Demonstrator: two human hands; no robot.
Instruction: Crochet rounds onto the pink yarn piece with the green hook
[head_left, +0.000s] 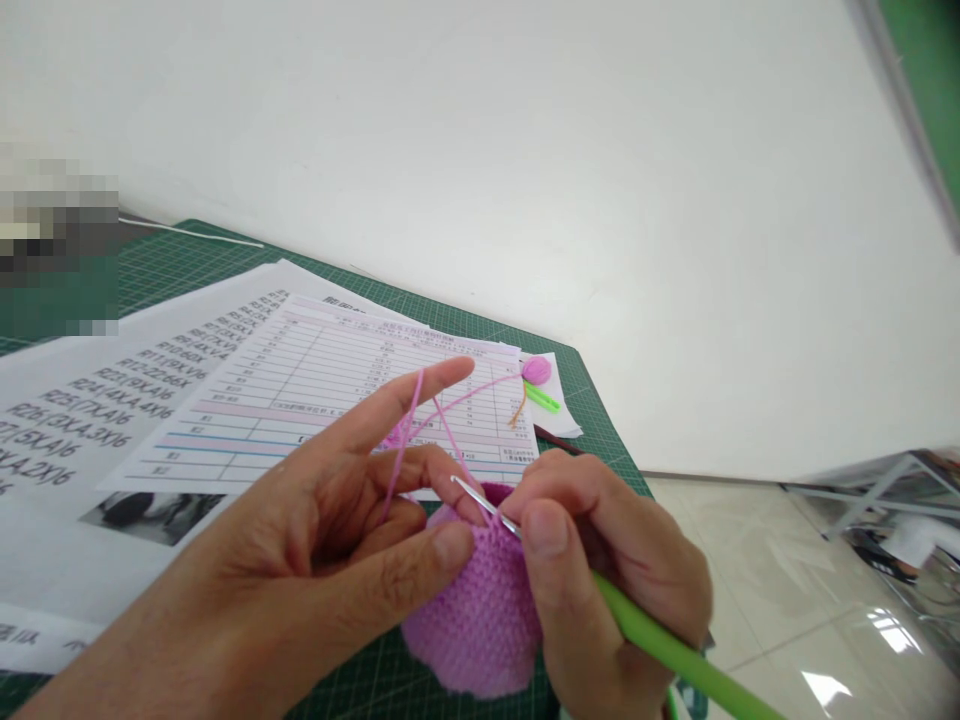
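Note:
My left hand [315,530] pinches the rim of a pink crocheted piece [480,610] between thumb and middle finger. Its index finger is stretched out with a pink yarn strand [409,425] looped over it. My right hand [600,560] grips a crochet hook with a green handle [675,655]. The metal tip of the hook [472,495] sits at the top edge of the pink piece, under the yarn. The yarn runs back to a small pink ball [536,370] on the table.
A green cutting mat [592,420] covers the table, which ends at the right above a tiled floor. Printed pattern sheets [300,380] lie under and beyond my hands. A green needle [541,398] and orange thread lie by the small ball. A white wall stands behind.

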